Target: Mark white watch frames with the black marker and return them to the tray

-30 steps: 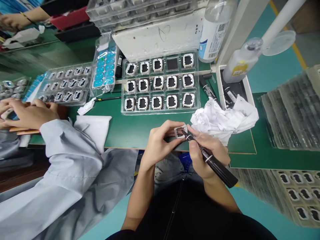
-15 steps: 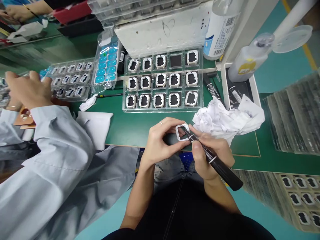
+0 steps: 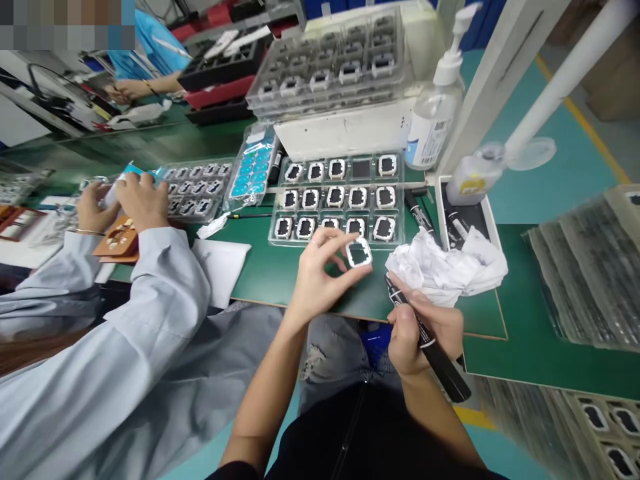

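Note:
Between the thumb and fingers of my left hand (image 3: pixel 325 273) is a small white square frame with rounded corners (image 3: pixel 359 253), like a watch case, open in the middle. It is held up just in front of a clear plastic tray (image 3: pixel 340 241). My right hand (image 3: pixel 425 330) grips a black marker pen (image 3: pixel 427 341), its dark tip pointing up and left, apart from the frame. In the tray sit rows of similar white frames (image 3: pixel 357 198); one pocket in the back row shows only its dark bottom.
Crumpled white cloth (image 3: pixel 430 267) lies right of the tray, near a white box (image 3: pixel 493 223) with a bottle (image 3: pixel 470 177). A pump bottle (image 3: pixel 430 127) stands behind. Stacked trays (image 3: pixel 590 267) rise at right. On the left, a co-worker's hands (image 3: pixel 143 200) work by another tray (image 3: pixel 200 193).
The marker has moved away from the white frame, down and to the right. My left hand still holds the frame, now turned more face-on. The head view has tilted up.

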The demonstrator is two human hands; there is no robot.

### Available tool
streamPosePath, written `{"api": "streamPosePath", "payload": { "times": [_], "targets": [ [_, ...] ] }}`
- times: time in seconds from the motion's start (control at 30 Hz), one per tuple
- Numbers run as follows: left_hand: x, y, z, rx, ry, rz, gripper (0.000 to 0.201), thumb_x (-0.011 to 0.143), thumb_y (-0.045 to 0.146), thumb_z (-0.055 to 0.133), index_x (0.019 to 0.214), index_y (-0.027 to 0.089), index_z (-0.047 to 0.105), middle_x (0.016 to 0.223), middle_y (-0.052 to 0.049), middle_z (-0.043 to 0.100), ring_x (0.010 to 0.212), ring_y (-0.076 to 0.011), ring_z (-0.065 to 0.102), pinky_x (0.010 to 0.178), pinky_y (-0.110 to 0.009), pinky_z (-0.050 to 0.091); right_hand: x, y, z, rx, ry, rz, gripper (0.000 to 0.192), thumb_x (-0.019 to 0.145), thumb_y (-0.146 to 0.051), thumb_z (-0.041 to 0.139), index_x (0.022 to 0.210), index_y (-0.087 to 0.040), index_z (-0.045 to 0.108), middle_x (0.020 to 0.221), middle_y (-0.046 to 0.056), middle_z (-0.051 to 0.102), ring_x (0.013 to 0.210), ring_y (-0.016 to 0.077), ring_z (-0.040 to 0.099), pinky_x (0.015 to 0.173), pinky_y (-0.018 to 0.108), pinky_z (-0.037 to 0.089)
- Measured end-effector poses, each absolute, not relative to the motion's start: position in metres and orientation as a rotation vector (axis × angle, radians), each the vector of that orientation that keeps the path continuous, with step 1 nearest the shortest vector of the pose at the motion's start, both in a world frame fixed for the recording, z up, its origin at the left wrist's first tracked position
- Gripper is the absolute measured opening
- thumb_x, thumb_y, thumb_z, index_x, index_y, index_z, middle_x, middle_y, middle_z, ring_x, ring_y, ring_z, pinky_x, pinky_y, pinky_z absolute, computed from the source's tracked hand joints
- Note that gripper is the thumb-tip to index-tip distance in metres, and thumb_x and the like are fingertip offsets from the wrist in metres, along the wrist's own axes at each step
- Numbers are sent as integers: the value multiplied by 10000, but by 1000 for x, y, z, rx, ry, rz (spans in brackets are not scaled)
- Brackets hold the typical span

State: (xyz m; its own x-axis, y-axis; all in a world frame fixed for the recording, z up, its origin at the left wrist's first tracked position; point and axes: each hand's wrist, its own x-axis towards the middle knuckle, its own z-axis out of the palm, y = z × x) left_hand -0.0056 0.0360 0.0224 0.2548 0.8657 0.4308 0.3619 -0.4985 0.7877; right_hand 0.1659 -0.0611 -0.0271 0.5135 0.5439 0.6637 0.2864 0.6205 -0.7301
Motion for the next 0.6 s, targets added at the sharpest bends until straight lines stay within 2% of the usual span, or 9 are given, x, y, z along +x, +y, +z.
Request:
{"api": "streamPosePath", "payload": {
  "times": [0.1, 0.17, 0.23, 0.3, 0.4, 0.5, 0.6],
  "targets": [
    [0, 95, 43, 2220, 1195, 1174, 547, 1033, 578, 899, 1480, 280, 795, 1397, -112, 714, 1028, -217, 746, 838, -356, 721, 165, -60, -30, -915, -1080, 188, 185, 1087, -165, 811, 1234, -214, 710, 1078, 97, 888, 1029, 376, 925, 790, 498, 814],
    [9, 146, 56, 2374, 1260, 1100, 601, 1055, 522, 865, 1567, 240, 726, 1464, -151, 716, 1145, -291, 770, 1022, -478, 716, 164, -59, -30, -909, -1084, 192, 166, 1092, -170, 803, 1220, -220, 708, 1033, 82, 876, 1029, 369, 925, 800, 492, 810],
    [20, 195, 64, 2484, 1336, 955, 564, 1078, 421, 813, 1584, 200, 703, 1540, -188, 709, 1328, -376, 749, 1223, -593, 630, 164, -58, -29, -911, -1084, 190, 141, 1103, -184, 790, 1207, -229, 705, 964, 58, 853, 1018, 364, 924, 808, 494, 806],
    [29, 232, 66, 2543, 1390, 772, 509, 1063, 331, 794, 1537, 159, 731, 1532, -214, 731, 1423, -419, 707, 1305, -630, 562, 164, -57, -28, -904, -1086, 181, 128, 1105, -186, 782, 1198, -228, 705, 913, 41, 828, 1006, 359, 925, 816, 487, 808],
    [36, 259, 61, 2585, 1429, 632, 412, 1017, 278, 817, 1401, 129, 799, 1479, -236, 762, 1445, -447, 671, 1340, -673, 512, 163, -56, -25, -869, -1090, 159, 128, 1097, -168, 765, 1193, -224, 703, 864, 16, 795, 981, 349, 925, 844, 502, 820],
    [40, 264, 56, 2622, 1372, 753, 347, 1025, 308, 821, 1323, 131, 819, 1440, -247, 771, 1421, -464, 651, 1306, -736, 506, 163, -56, -22, -852, -1087, 141, 127, 1084, -157, 752, 1184, -219, 703, 813, -12, 758, 907, 326, 915, 859, 535, 829],
    [54, 269, 57, 2697, 1260, 733, 290, 1029, 305, 825, 1276, 155, 845, 1413, -236, 776, 1431, -465, 637, 1291, -738, 502, 164, -56, -20, -853, -1093, 123, 118, 1072, -156, 754, 1162, -214, 704, 785, -23, 733, 810, 294, 889, 819, 510, 827]
  ]
}}
